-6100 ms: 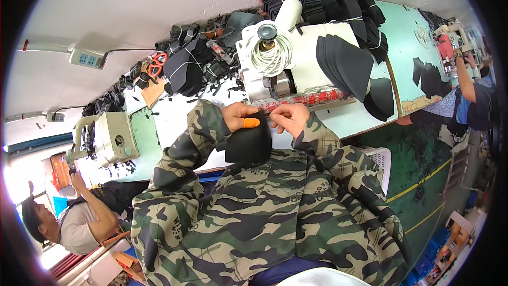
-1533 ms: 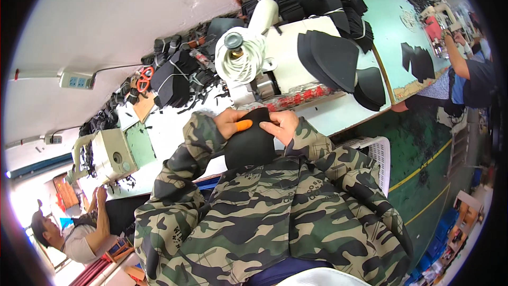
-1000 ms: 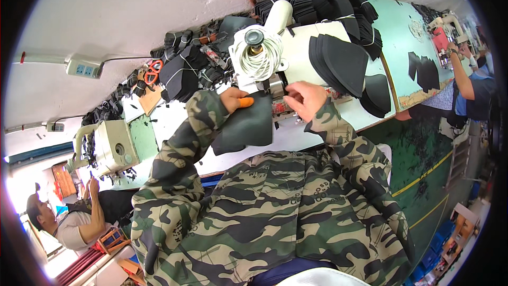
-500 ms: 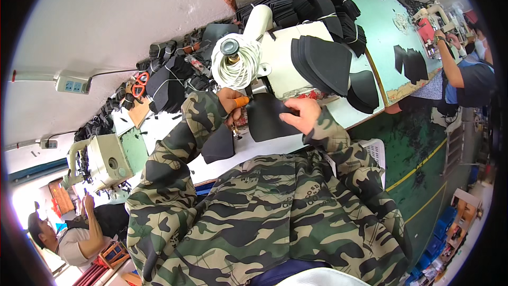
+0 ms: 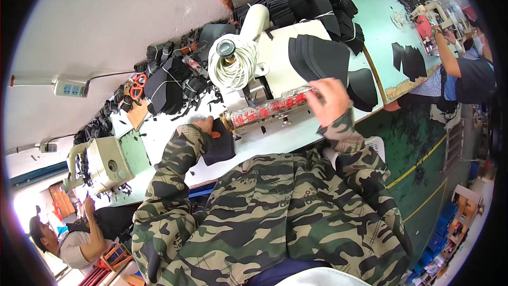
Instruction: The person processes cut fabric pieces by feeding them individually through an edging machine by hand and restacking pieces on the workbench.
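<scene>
My left hand [image 5: 202, 125], an orange cover on one finger, is at the upper left edge of a dark flat piece [image 5: 222, 145], gripping it beside the left end of the machine arm; motion blurs the fingers. That piece lies on the white table by the table's front edge. My right hand [image 5: 329, 101] hangs with fingers stretched out and holding nothing, at the right end of the machine's bar [image 5: 270, 110], which is wrapped in clear film over red markings. Just beyond this hand a fanned stack of black curved pieces [image 5: 320, 63] lies on the machine's cream top.
A coil of white cord [image 5: 233, 69] hangs around the machine's knob post. Bundled black pieces [image 5: 304, 0] are heaped behind. Orange-handled scissors [image 5: 138, 86] lie far left near a second machine [image 5: 108, 164]. Other people work at left and right.
The dark piece that was across the machine bar is gone from there, baring the red markings. My left hand has moved left and nearer; my right hand has let go and moved right.
</scene>
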{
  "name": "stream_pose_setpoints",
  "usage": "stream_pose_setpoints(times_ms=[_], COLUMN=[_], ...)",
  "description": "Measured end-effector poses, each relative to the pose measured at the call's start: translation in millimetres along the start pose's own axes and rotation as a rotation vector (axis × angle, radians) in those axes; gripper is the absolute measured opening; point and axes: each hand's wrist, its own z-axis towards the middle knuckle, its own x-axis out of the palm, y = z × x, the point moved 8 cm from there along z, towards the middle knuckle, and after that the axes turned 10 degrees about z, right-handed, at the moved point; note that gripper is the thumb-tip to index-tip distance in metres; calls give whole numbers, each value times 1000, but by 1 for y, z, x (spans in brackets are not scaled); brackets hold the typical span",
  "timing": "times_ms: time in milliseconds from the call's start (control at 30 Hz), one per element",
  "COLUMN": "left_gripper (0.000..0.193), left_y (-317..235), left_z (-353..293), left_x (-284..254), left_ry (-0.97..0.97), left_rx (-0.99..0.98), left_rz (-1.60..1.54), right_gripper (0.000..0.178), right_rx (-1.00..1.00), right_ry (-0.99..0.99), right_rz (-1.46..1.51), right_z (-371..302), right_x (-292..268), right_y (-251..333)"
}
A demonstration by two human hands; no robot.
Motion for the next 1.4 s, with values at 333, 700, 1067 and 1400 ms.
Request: stream_pose_setpoints(times_ms=[333,700,1067,1400], left_gripper=[14,22,26,23], left_y=[-66,-51,-64,-69], left_z=[-56,-13,10,11], left_x=[-49,-60,-89,-67], left_ry=[392,150,-17,310], left_rx=[727,410,454,134], left_rz=[-921,-1173,-960,-1298], right_gripper=[26,19,29,26], right_rx=[528,452,17,263], right_ry=[513,695,478,598], right_rz=[668,555,30,253], right_z=[-41,-32,23,1], right_x=[98,140,98,95], right_y=[12,15,16,2])
